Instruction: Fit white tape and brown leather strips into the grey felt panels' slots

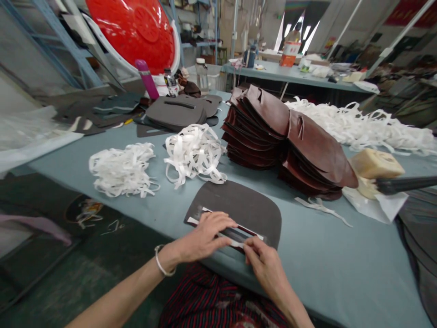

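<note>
A dark grey panel (239, 200) with one curved edge lies flat near the table's front edge. A long slot with a dark strip inside crosses it, and white tape runs along the slot's sides. My left hand (205, 232), with a white bangle (163, 262) at the wrist, rests on the panel across the slot, its fingers stretched out. At the slot's near side my right hand (262, 257) pinches the end of a white tape strip (236, 243) between thumb and fingertips. The undersides of my left fingers are hidden.
Two heaps of white strips (195, 155) lie beyond the panel, beside stacked brown leather pieces (314, 141). At right are a yellowish foam block (377, 164), a black handle (406, 183) and more white strips (368, 125). Grey panels (174, 114) and a purple bottle (146, 79) stand further back.
</note>
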